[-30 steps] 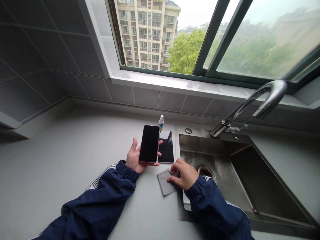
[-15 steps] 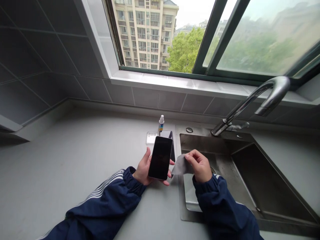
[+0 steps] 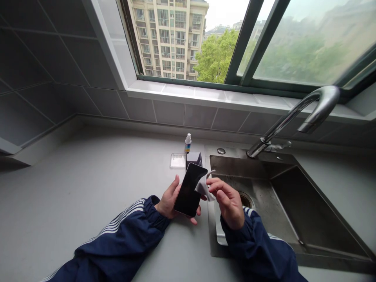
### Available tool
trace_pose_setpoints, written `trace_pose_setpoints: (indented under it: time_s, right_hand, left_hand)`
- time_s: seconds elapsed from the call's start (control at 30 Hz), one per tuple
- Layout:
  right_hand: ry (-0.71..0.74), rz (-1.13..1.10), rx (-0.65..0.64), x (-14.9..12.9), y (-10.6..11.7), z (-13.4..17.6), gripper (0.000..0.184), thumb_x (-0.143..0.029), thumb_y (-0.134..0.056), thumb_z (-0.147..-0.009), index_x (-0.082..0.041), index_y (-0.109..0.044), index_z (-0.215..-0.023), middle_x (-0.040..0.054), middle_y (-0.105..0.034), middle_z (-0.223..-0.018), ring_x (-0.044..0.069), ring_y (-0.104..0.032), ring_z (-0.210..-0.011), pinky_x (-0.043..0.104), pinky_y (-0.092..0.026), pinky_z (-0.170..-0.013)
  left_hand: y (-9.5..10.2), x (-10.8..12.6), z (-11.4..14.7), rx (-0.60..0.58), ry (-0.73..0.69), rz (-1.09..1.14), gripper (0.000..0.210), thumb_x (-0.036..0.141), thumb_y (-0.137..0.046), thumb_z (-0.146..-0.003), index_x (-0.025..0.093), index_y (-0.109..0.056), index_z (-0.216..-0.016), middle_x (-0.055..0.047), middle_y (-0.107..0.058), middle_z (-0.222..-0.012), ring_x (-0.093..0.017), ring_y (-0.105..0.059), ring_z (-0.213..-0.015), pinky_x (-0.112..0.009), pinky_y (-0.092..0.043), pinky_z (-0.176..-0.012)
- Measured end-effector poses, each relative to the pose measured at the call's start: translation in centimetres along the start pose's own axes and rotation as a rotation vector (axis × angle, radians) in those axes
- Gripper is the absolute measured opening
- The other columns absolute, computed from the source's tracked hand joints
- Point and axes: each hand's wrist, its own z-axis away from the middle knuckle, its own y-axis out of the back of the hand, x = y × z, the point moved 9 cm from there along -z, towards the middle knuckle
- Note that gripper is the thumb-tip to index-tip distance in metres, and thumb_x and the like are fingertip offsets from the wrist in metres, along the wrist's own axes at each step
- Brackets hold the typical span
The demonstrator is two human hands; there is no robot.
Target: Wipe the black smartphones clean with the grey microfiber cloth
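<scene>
In the head view, your left hand (image 3: 168,201) cradles the phone (image 3: 188,192) from beneath, thumb by its left edge, fingertips showing past the right. Your right hand (image 3: 229,201) pinches the grey cloth (image 3: 202,185), which overlaps the phone's upper right side; whether it presses the screen you cannot tell. The phone tilts between your hands, in front of a dark flat device (image 3: 194,157) on the counter (image 3: 117,164).
</scene>
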Motion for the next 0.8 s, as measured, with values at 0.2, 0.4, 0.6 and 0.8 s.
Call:
trace_pose_setpoints:
  time_s: [0.2, 0.4, 0.6, 0.8]
  right_hand:
    - [0.237, 0.355, 0.018, -1.9, -1.2, 0.9, 0.014, -0.024, -0.054, -0.092, -0.021, -0.065, -0.1, 0.0077, -0.066, -0.099, 0.02, -0.064, -0.091, 0.034, -0.053, -0.08]
    - [0.28, 0.536, 0.113, -1.7, -0.4, 0.5, 0.018, -0.02, -0.059, -0.089, -0.022, -0.066, -0.105, 0.0083, -0.063, -0.106, 0.021, -0.061, -0.094, 0.035, -0.053, -0.083]
    - [0.41, 0.837, -0.023, -1.5, -2.5, 1.2, 0.035, -0.02, -0.056, -0.088, -0.022, -0.062, -0.122, 0.0091, -0.059, -0.133, 0.032, -0.041, -0.135, 0.054, -0.031, -0.112]
    - [0.387, 1.049, -0.213, 0.0, -4.5, 1.7, 0.04, -0.03, -0.047, -0.095, -0.014, -0.054, -0.131, 0.0115, -0.035, -0.155, 0.034, -0.014, -0.149, 0.057, -0.019, -0.117]
  left_hand:
    - [0.0, -0.1, 0.0, -0.003, 0.006, 0.0, 0.082, 0.077, -0.018, -0.086, 0.014, -0.055, -0.124, -0.015, -0.065, -0.099, -0.031, -0.069, -0.079, -0.049, -0.058, -0.059]
    - [-0.6, -0.5, 0.0, -0.058, 0.035, -0.004, 0.082, 0.074, -0.013, -0.087, 0.015, -0.052, -0.129, -0.017, -0.066, -0.103, -0.029, -0.069, -0.077, -0.047, -0.058, -0.059]
    - [0.0, -0.9, -0.1, 0.012, 0.055, -0.009, 0.087, 0.08, -0.015, -0.083, 0.018, -0.047, -0.135, -0.016, -0.066, -0.102, -0.032, -0.07, -0.075, -0.049, -0.057, -0.057]
    - [-0.1, -1.0, 0.0, 0.031, 0.075, -0.004, 0.092, 0.084, -0.018, -0.079, 0.023, -0.033, -0.147, -0.018, -0.066, -0.108, -0.03, -0.069, -0.072, -0.04, -0.055, -0.049]
